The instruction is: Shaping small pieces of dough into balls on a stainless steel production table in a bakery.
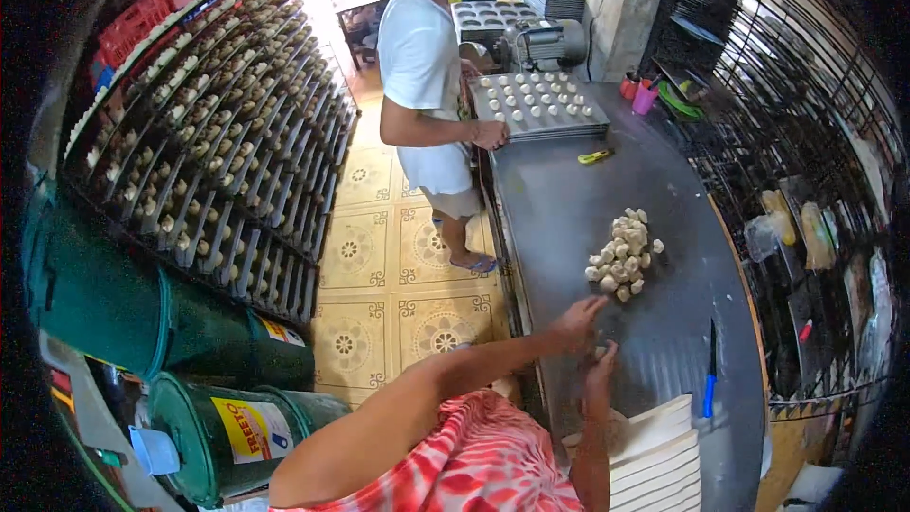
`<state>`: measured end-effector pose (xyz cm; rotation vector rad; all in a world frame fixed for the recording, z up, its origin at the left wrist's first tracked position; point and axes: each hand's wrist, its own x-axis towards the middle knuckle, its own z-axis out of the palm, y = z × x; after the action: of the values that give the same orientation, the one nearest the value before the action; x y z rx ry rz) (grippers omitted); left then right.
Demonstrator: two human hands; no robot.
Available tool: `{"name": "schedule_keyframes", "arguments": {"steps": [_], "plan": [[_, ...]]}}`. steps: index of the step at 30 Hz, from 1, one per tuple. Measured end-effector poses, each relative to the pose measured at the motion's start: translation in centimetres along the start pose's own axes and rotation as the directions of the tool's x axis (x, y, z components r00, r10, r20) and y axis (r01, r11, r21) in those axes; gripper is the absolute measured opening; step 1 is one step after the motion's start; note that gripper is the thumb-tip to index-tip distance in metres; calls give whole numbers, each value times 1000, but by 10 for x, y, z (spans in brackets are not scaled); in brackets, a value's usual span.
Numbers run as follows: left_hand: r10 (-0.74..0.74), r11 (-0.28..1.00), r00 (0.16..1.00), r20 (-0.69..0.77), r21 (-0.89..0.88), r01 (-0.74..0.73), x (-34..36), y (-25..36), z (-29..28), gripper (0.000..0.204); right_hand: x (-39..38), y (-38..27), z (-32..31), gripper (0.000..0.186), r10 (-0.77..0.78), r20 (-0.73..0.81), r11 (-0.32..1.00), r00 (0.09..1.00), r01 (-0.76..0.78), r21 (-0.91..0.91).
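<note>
My left hand [576, 320] reaches over the grey metal table, its fingers stretched toward a heap of small pale dough balls [621, 256]. Close below it, my right hand [599, 374] is bent at the fingers. A small pale piece of dough [599, 352] shows at its fingertips, partly hidden. Beside my right forearm lies a pale, layered sheet with dark parallel lines [654, 460]; whether it is dough or cloth I cannot tell. A knife with a blue handle [709, 396] rests to the right, blade pointing away.
Across the table [559, 194], a co-worker in a white shirt [417, 66] grips a tray of dough pieces [536, 100]. A yellow cutter [595, 157] lies near it. Loaded racks [218, 133] and green bins [190, 436] stand left; a wire grille [806, 133] borders the right.
</note>
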<state>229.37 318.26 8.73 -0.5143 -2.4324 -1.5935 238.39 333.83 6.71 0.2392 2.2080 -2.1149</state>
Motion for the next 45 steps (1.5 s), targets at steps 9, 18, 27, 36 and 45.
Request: {"name": "schedule_keyframes", "arguments": {"steps": [9,18,27,36,45], "plan": [[-48,920,895,443,368,-133,-78,25,-6,25,-67,-75,17,49,123,162,700,979,30,-713],[-198,859,895,399,510,-37,-23,39,-35,26,-61,-137,40,48,217,293,640,931,90,-763],[-152,954,734,662,293,-66,-33,10,-26,42,-37,-82,34,43,-195,12,794,981,165,-585],[-182,853,860,477,511,-104,-64,75,-51,28,-69,-102,37,45,136,74,699,988,-42,-714],[55,814,947,316,535,-226,-14,17,-37,25,-64,-172,34,47,155,307,788,939,70,-611]]}}
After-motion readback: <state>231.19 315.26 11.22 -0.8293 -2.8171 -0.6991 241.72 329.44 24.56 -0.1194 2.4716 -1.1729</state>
